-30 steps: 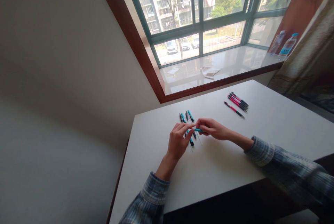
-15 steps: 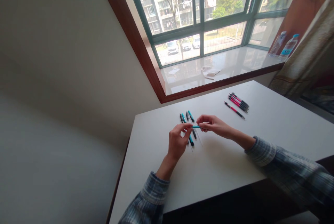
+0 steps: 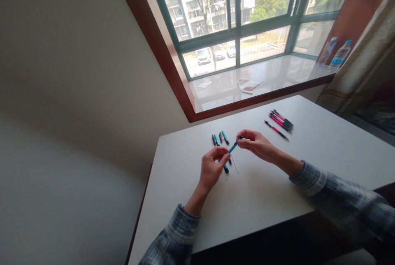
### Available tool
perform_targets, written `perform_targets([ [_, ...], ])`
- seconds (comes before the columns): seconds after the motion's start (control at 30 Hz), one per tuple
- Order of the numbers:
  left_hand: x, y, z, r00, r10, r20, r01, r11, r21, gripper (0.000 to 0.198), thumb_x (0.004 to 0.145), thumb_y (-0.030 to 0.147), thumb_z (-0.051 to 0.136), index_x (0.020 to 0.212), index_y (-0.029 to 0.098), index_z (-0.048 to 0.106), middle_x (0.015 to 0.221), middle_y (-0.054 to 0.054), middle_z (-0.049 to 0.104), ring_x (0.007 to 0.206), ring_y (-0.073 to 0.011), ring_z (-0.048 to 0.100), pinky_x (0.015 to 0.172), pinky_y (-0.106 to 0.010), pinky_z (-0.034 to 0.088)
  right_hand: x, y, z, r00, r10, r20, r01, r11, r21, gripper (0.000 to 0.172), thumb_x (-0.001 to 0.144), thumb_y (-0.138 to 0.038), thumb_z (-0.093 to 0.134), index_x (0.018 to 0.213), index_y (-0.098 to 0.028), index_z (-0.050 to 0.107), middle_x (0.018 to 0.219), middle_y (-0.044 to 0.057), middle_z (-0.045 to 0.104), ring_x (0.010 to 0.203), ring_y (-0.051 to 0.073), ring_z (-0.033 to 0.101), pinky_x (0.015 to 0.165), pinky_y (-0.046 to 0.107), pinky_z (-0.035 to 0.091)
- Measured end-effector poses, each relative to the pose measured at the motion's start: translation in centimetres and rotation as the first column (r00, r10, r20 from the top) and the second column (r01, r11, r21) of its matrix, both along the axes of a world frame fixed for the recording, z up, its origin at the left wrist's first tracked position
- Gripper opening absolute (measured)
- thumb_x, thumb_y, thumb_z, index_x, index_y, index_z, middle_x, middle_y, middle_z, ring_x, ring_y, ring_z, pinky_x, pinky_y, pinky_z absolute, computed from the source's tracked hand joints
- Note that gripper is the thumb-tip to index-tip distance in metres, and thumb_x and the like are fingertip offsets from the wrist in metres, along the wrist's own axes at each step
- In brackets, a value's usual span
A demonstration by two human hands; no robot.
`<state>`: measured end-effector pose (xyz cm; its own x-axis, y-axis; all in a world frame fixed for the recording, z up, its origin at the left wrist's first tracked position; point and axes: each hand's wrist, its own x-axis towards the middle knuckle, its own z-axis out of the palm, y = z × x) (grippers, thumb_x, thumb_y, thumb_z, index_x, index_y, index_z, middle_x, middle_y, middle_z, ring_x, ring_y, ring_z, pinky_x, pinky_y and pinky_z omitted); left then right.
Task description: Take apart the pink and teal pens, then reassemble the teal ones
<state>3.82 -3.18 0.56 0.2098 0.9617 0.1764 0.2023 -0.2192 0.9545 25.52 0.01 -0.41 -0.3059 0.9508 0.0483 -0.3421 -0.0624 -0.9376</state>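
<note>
My right hand grips the upper end of a teal-and-black pen, which slants across the gap between my hands. Its lower end meets the curled fingertips of my left hand. Beneath my left hand lie more teal-and-black pens, partly hidden at its fingers, and thin white rods lie beside them. Farther right on the white table is a bundle of pink-and-black pens, with a single pink-and-black pen set just apart from it.
The white table's left edge drops away at my left. Behind the table runs a glossy window sill with a wooden trim, holding a crumpled cloth and plastic bottles. A patterned curtain hangs at the right.
The teal pen has turned from nearly level to a slant, its upper end rising to the right. My right hand has moved up and slightly right, away from my left hand.
</note>
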Motion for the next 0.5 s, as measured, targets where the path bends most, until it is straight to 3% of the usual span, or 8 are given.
perform_targets([
  [0.2,-0.2,0.3,-0.1,0.999,0.005,0.047,-0.003,0.999,-0.041,0.022,0.085,0.037,0.078,0.092,0.017,0.075,0.088,-0.007,0.076,0.08,-0.019,0.07,0.075,-0.029,0.056,0.1,0.1,0.0,0.999,-0.041,0.006,0.04,0.999,0.01,0.032,0.073,-0.036,0.089,0.096,-0.021,0.072,0.089,0.001,0.066,0.078,0.014,0.059,0.075,0.028,0.049],
  [0.3,-0.4,0.5,-0.3,0.999,0.035,0.038,-0.034,0.999,-0.031,0.022,0.085,0.038,0.077,0.092,0.017,0.075,0.089,-0.007,0.075,0.08,-0.0192,0.07,0.075,-0.03,0.057,0.5,0.5,-0.3,0.983,-0.171,0.067,0.167,0.984,0.069,0.033,0.077,-0.042,0.086,0.097,-0.021,0.07,0.087,0.001,0.066,0.077,0.015,0.06,0.073,0.03,0.05],
  [0.4,-0.6,0.7,-0.3,0.996,0.089,0.01,-0.089,0.996,-0.009,0.023,0.087,0.038,0.075,0.097,0.018,0.074,0.091,-0.007,0.074,0.08,-0.0186,0.069,0.075,-0.029,0.056,1.0,0.7,-0.5,0.911,-0.347,0.223,0.28,0.918,0.282,0.03,0.081,-0.043,0.081,0.096,-0.02,0.07,0.091,0.004,0.069,0.078,0.018,0.063,0.073,0.032,0.052],
  [0.5,-0.7,0.7,-0.2,0.993,0.119,-0.02,-0.118,0.993,0.016,0.023,0.088,0.036,0.072,0.101,0.018,0.075,0.091,-0.006,0.074,0.081,-0.0181,0.068,0.075,-0.029,0.056,1.3,0.6,-0.5,0.808,-0.386,0.444,0.098,0.832,0.546,0.015,0.087,-0.034,0.075,0.094,-0.022,0.072,0.094,0.006,0.071,0.081,0.019,0.064,0.073,0.034,0.053],
])
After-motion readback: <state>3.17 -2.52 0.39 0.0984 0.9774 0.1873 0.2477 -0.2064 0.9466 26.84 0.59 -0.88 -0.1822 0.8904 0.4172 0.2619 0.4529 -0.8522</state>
